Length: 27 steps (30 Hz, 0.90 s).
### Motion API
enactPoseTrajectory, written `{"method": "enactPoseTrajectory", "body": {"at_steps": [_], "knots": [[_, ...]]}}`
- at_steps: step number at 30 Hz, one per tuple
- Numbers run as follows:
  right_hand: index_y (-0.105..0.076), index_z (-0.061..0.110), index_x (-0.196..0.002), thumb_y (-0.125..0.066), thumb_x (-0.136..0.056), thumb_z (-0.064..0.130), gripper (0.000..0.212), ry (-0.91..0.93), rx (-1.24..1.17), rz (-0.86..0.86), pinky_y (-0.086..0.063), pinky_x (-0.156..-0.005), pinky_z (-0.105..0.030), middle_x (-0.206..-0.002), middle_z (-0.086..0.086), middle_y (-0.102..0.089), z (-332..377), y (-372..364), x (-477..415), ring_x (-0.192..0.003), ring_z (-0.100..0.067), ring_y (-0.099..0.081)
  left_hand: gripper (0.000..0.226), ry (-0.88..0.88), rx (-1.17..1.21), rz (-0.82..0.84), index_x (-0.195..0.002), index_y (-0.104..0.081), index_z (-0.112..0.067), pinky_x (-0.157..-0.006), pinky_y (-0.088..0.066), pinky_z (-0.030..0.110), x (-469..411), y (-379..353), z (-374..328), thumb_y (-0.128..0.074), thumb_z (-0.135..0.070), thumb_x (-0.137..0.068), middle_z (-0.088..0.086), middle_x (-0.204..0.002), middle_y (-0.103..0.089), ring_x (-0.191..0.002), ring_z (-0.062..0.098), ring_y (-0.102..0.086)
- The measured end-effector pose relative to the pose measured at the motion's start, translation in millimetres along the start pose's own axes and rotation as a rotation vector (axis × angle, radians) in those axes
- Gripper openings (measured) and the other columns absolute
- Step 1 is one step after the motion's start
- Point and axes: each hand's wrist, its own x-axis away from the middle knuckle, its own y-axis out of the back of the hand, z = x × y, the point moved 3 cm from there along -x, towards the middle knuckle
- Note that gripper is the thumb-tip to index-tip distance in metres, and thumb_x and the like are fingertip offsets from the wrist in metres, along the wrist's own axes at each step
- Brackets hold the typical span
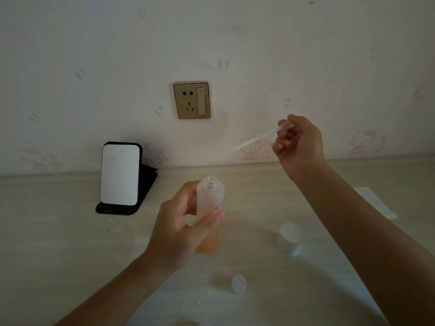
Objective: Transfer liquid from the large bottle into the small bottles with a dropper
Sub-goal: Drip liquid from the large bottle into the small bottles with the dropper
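My left hand (181, 229) grips the large translucent bottle (210, 203) around its middle. The bottle stands upright with its neck open and orange liquid low inside. My right hand (297, 142) is raised to the upper right and pinches the bulb of a clear plastic dropper (249, 143). The dropper slants down to the left, its tip in the air above and right of the bottle's mouth. A small clear bottle (290, 238) stands on the table to the right. A small cap (239, 284) lies near the front.
A black stand with a white mirror (120, 175) sits at the back left of the pale wooden table (70, 243). A wall socket (191, 100) is above. A white tissue (374, 201) lies at the right. Faint clear items lie near the front edge.
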Motion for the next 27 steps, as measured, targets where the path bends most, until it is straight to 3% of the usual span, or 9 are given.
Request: {"method": "enactPoseTrajectory", "body": {"at_steps": [4,11,13,15,16,18,21,24,27], "knots": [[-0.064,0.01,-0.086,-0.063,-0.096,0.019,0.014,0.006,0.015,-0.015,-0.038,-0.045,-0.023,-0.062,0.005,-0.053,-4.6,1.5,-1.6,-0.046,-0.009,-0.04,0.039,-0.025,0.023,0.126,-0.123,-0.066,-0.036,-0.089,-0.057,0.025,6.1,-11.4,-1.7,-0.079,-0.042,-0.087,0.001,-0.11,-0.078,-0.107,0.027,-0.074],[-0.065,0.009,-0.084,-0.063,-0.097,0.019,0.017,0.011,0.052,-0.007,-0.038,-0.045,-0.023,-0.061,0.003,-0.053,-12.2,-1.4,0.1,-0.045,-0.009,-0.04,0.048,-0.052,0.003,0.179,-0.13,-0.063,-0.032,-0.093,-0.055,0.026,10.8,-19.5,2.8,-0.076,-0.051,-0.088,-0.003,-0.114,-0.076,-0.11,0.024,-0.073],[-0.065,0.009,-0.084,-0.063,-0.097,0.02,0.017,0.012,0.056,-0.004,-0.038,-0.045,-0.023,-0.061,0.003,-0.053,-13.4,-1.6,1.0,-0.045,-0.009,-0.04,0.048,-0.12,0.05,0.093,-0.129,-0.062,-0.03,-0.093,-0.055,0.03,10.6,-14.9,2.1,-0.069,-0.059,-0.091,-0.006,-0.115,-0.074,-0.108,0.021,-0.072],[-0.065,0.008,-0.085,-0.064,-0.097,0.02,0.017,0.014,0.063,-0.005,-0.039,-0.045,-0.023,-0.061,0.003,-0.053,-14.2,-2.0,1.4,-0.045,-0.009,-0.04,0.029,-0.154,0.061,-0.109,-0.114,-0.063,-0.031,-0.087,-0.052,0.034,6.5,-4.2,9.2,-0.063,-0.052,-0.094,-0.006,-0.104,-0.07,-0.098,0.018,-0.067],[-0.065,0.008,-0.085,-0.064,-0.097,0.02,0.017,0.016,0.067,-0.007,-0.038,-0.045,-0.024,-0.06,0.003,-0.053,-14.4,-2.2,1.4,-0.045,-0.01,-0.04,0.02,-0.119,0.029,-0.213,-0.105,-0.061,-0.033,-0.083,-0.049,0.035,2.6,2.3,15.8,-0.064,-0.049,-0.093,-0.008,-0.098,-0.067,-0.093,0.016,-0.063],[-0.065,0.008,-0.084,-0.064,-0.097,0.02,0.018,0.02,0.072,-0.013,-0.039,-0.045,-0.024,-0.06,0.003,-0.052,-15.1,-2.3,1.3,-0.045,-0.01,-0.039,0.025,0.009,-0.139,-0.32,-0.098,-0.056,-0.037,-0.079,-0.045,0.031,-6.6,12.4,31.6,-0.074,-0.048,-0.086,-0.013,-0.095,-0.062,-0.089,0.008,-0.058],[-0.066,0.008,-0.085,-0.064,-0.098,0.021,0.018,0.021,0.078,-0.014,-0.039,-0.044,-0.023,-0.06,0.002,-0.052,-15.5,-1.7,0.9,-0.045,-0.01,-0.04,0.049,0.184,-0.41,-0.275,-0.108,-0.05,-0.036,-0.082,-0.047,0.032,-16.6,15.5,57.4,-0.087,-0.046,-0.078,-0.014,-0.107,-0.058,-0.098,0.006,-0.057],[-0.067,0.008,-0.084,-0.065,-0.097,0.021,0.019,0.024,0.084,-0.013,-0.04,-0.044,-0.023,-0.06,0.001,-0.052,-15.7,-1.5,0.6,-0.044,-0.01,-0.04,0.074,0.289,-0.481,-0.26,-0.122,-0.052,-0.026,-0.083,-0.049,0.034,-22.4,12.9,72.4,-0.085,-0.062,-0.066,-0.008,-0.113,-0.057,-0.1,0.014,-0.058],[-0.067,0.008,-0.083,-0.065,-0.097,0.021,0.019,0.028,0.084,-0.009,-0.04,-0.045,-0.024,-0.06,0.001,-0.053,-16.3,-1.4,0.4,-0.044,-0.01,-0.04,0.059,0.358,-0.503,-0.219,-0.11,-0.053,-0.032,-0.069,-0.042,0.024,-26.2,10.7,79.1,-0.083,-0.061,-0.069,-0.013,-0.098,-0.061,-0.09,0.01,-0.061]]}}
